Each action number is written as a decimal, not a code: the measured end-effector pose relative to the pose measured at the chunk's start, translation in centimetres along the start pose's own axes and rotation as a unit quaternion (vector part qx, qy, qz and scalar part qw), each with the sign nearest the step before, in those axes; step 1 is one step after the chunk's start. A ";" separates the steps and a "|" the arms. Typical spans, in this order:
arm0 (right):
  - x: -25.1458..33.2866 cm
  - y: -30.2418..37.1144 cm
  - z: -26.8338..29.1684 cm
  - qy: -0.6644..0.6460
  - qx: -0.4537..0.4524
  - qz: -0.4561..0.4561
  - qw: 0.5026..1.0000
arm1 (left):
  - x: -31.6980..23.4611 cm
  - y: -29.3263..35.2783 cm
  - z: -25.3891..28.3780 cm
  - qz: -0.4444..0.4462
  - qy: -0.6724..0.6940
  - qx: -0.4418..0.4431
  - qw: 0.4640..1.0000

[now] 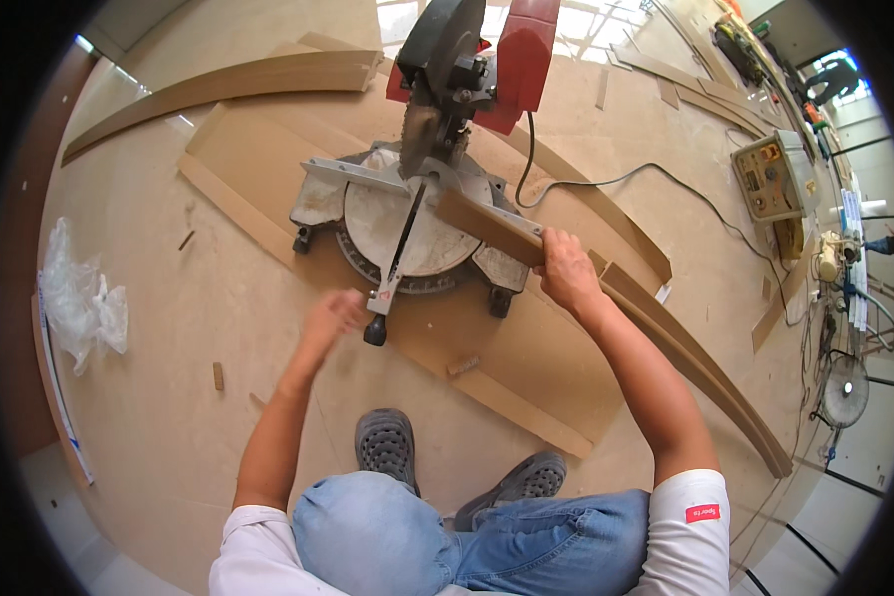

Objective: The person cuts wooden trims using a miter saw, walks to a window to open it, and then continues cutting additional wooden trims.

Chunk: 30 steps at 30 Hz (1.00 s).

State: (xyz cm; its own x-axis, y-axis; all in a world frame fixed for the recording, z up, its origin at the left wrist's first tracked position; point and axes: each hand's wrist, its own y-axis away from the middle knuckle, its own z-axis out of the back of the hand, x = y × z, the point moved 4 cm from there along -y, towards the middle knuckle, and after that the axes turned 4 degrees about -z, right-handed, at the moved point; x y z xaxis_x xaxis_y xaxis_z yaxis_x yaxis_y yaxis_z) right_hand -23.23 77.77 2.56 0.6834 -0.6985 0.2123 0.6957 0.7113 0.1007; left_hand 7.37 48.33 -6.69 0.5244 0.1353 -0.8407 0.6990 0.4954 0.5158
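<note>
A miter saw (412,238) stands low on the floor in front of me, its round base lying on a flat cardboard sheet. The toothed blade (420,134) is raised above the slotted table. My right hand (570,268) is wrapped round a brown board (497,230) that lies against the saw's right fence, its inner end close to the slot. To the left, my left hand (334,320) hovers beside the black knob (374,330) at the front of the saw; motion smears its fingers, and no held thing shows.
Long brown strips (705,368) run under my right forearm to the lower right. Another long board (228,87) lies at the back left. Clear plastic wrap (84,293) lies far left. A boxy machine (771,177), a cable (656,167) and a fan (844,390) are on the right.
</note>
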 end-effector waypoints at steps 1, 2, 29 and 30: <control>-0.2 0.0 -0.2 0.001 0.002 0.000 1.000 | -0.4 1.8 -2.7 0.012 -0.001 0.021 1.000; 0.0 -0.2 -0.3 -0.002 0.000 0.004 1.000 | -0.8 3.2 -4.6 0.023 -0.003 0.038 0.999; 0.6 -0.7 -0.2 -0.017 0.017 0.000 1.000 | 0.2 4.1 -17.8 0.009 0.234 -0.073 0.969; 0.6 -0.6 -0.3 -0.021 0.015 0.002 1.000 | 0.1 4.1 -19.3 0.027 0.252 -0.097 0.963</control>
State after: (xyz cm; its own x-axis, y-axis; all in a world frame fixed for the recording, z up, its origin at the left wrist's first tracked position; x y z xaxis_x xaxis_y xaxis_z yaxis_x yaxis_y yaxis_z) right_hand -23.20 76.88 2.34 0.6751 -0.6927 0.2537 0.6861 0.7160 0.1292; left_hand 0.84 66.94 -7.83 0.2210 0.5401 -0.8121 0.5478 0.6202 0.5615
